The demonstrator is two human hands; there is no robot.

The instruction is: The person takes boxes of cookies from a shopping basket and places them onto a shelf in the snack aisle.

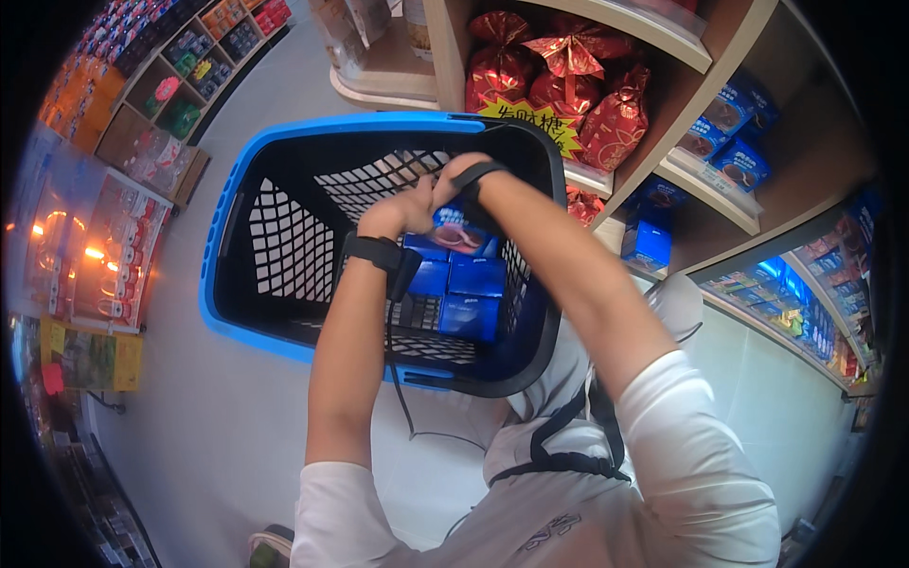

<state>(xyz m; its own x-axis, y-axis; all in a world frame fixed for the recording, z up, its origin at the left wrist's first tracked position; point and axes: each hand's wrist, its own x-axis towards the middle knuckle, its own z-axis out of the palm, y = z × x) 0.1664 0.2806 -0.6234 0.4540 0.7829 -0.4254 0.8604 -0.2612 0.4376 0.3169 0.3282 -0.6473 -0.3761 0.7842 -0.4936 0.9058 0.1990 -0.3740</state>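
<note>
A shopping basket with a bright blue rim and black mesh walls stands before me, and both my hands reach down into it. A blue cardboard biscuit box with a biscuit picture on its face is tilted between them. My left hand grips it from the left. My right hand holds its upper end, with the fingers partly hidden. Beneath that box, several plain-sided blue boxes lie grouped at the right end of the basket floor. Black straps with cables wrap both my wrists.
Wooden shelving rises beyond the basket to the right. It bears red gift bags, a yellow handwritten sign and more blue boxes. Bottled drinks stand along the left. A thin black cable hangs from my left wrist.
</note>
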